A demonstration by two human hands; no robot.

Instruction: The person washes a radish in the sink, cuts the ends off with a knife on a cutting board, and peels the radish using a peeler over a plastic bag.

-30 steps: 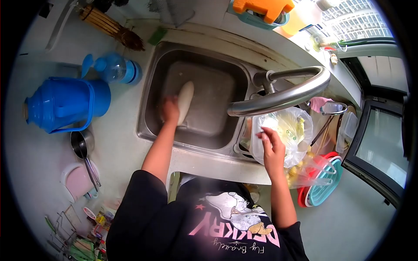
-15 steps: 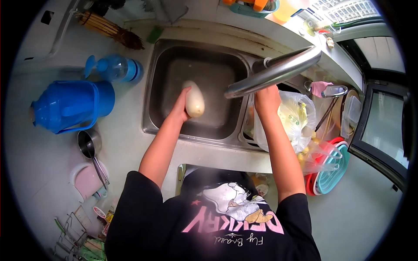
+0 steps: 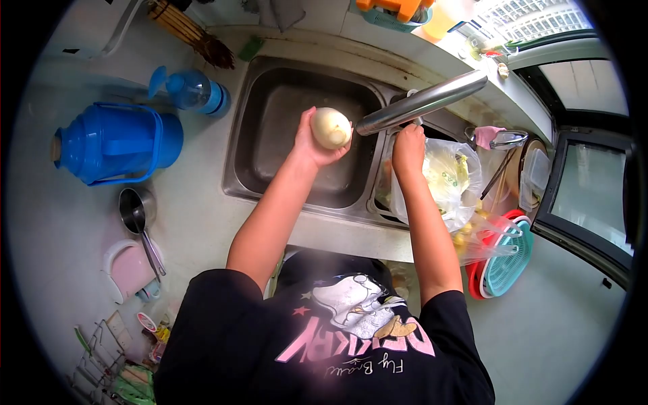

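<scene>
My left hand [image 3: 316, 145] is wrapped round a long white radish [image 3: 331, 128], held above the steel sink basin [image 3: 270, 155] with its end facing up toward the camera. The tip of the curved metal faucet [image 3: 432, 101] is just right of the radish. At the faucet's base, my right hand [image 3: 409, 150] is closed, its fingers at the small handle, which is mostly hidden. Below and right of that hand lies a clear plastic bag [image 3: 449, 179] with something pale green in it. No water stream can be made out.
On the left counter are a blue thermos [image 3: 115, 143], a blue-labelled bottle [image 3: 197, 92], a steel ladle pot [image 3: 137, 208] and a pink container [image 3: 128, 270]. Red and teal baskets [image 3: 507, 263] stand at the right, near an open window [image 3: 587, 196].
My left hand has lifted the radish from the basin and moved it right, beside the faucet tip. My right hand has gone from over the plastic bag up to the faucet base and closed.
</scene>
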